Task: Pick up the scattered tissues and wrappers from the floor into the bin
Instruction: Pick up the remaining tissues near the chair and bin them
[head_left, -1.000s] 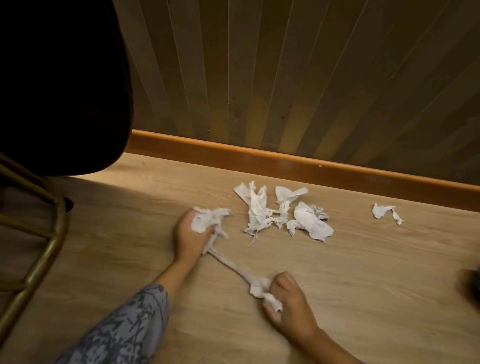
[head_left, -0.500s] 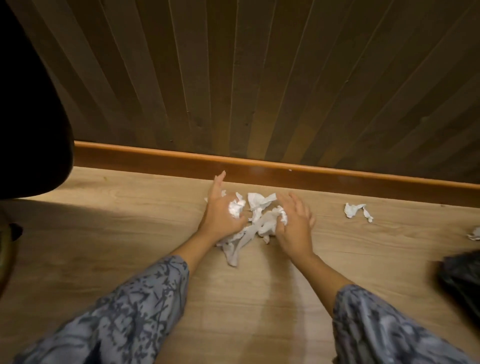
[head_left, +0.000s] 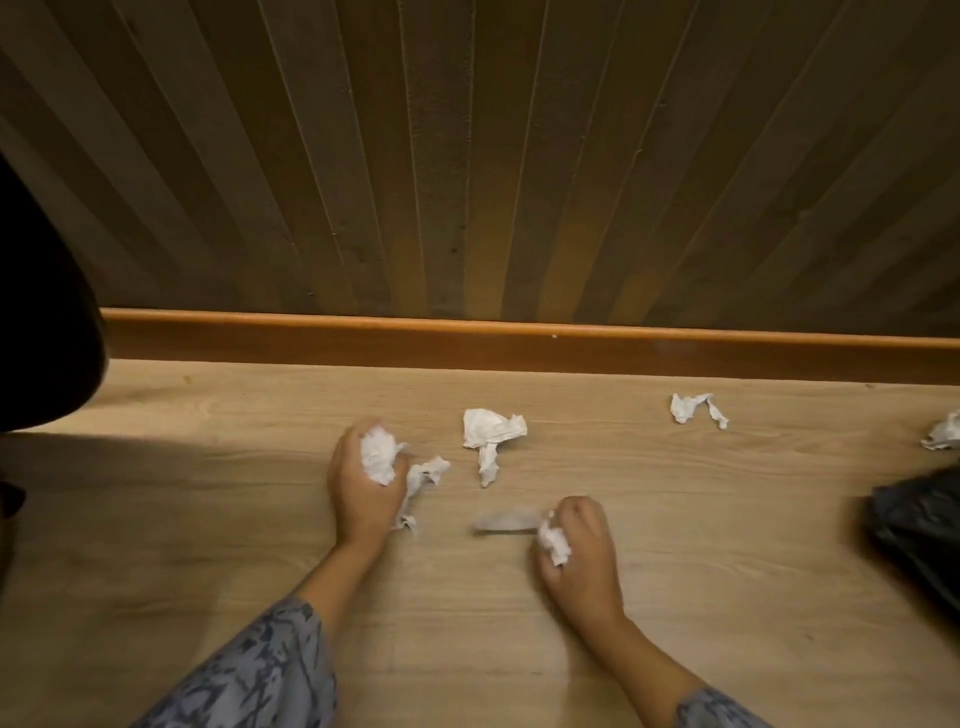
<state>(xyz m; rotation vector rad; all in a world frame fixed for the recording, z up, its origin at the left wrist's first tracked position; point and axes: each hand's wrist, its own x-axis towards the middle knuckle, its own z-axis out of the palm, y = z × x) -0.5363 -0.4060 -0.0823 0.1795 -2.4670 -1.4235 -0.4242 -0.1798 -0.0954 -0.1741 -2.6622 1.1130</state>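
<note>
Floor: pale wood-grain laminate floor (head_left: 675, 545), smooth, planks running left to right.
Wall: dark ribbed wall panelling (head_left: 467, 156) in vertical slats, with a glossy orange-brown wooden skirting board (head_left: 519, 345) along its foot.
Left hand: the left hand (head_left: 363, 486) sits knuckles-up, low over the floor, fingers curled tight round a crumpled white tissue wad (head_left: 379, 457) that bulges out at its 12 o'clock side.
Trailing piece: a twisted white tissue strip (head_left: 423, 480) hangs out at the hand's 3 o'clock and runs down to the floor; I cannot tell whether it is part of the same wad.
Right hand: the right hand (head_left: 582, 551) is fisted, knuckles up, closed on a small scrunched white tissue ball (head_left: 555, 540) at its 9 o'clock edge; a blurred pale smear stretches from there toward 9 o'clock.
Sleeves: a grey patterned fabric sleeve (head_left: 260, 675) covers the left forearm to mid-arm; the right cuff only just shows.
Loose tissues: a crinkled white tissue with a tapered tail (head_left: 491, 436) lies on the floor between the hands, toward 12 o'clock; a small torn white tissue scrap (head_left: 693, 408) lies near the skirting at 2 o'clock; another white crumple (head_left: 943, 436) is cut by the frame edge at 3 o'clock.
Bin: a shiny, wrinkled black plastic bin bag (head_left: 919, 525) sits at 4 o'clock, well apart from both hands.
</note>
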